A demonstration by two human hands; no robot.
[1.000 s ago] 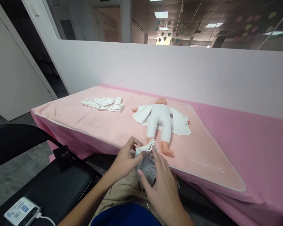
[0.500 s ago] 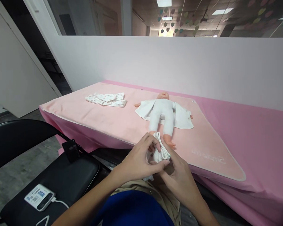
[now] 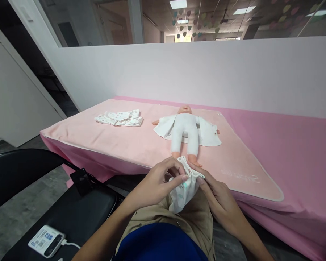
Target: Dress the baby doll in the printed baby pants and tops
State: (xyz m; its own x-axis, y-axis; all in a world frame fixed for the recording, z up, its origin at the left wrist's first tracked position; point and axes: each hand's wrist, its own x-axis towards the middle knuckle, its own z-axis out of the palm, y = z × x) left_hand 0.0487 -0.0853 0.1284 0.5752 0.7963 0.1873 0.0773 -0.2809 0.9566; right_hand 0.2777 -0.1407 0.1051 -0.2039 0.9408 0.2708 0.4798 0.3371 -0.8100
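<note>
My left hand (image 3: 159,181) and my right hand (image 3: 216,190) both pinch a small white patterned baby garment (image 3: 183,188) over my lap, bunched at its opening just below the doll's feet. A baby doll (image 3: 185,132) in white lies on its back on the pale pink mat (image 3: 119,145), its white jacket spread open under it. A folded patterned cloth (image 3: 119,119) lies on the mat to the doll's left.
The mat covers a table draped in pink cloth (image 3: 293,145) against a white partition wall. A black chair (image 3: 57,210) stands at my left with a small white device (image 3: 45,241) and cable on its seat.
The garment has gone from hanging low, to gathered at its opening, to held stretched between both hands. The hands have risen toward the doll's feet.
</note>
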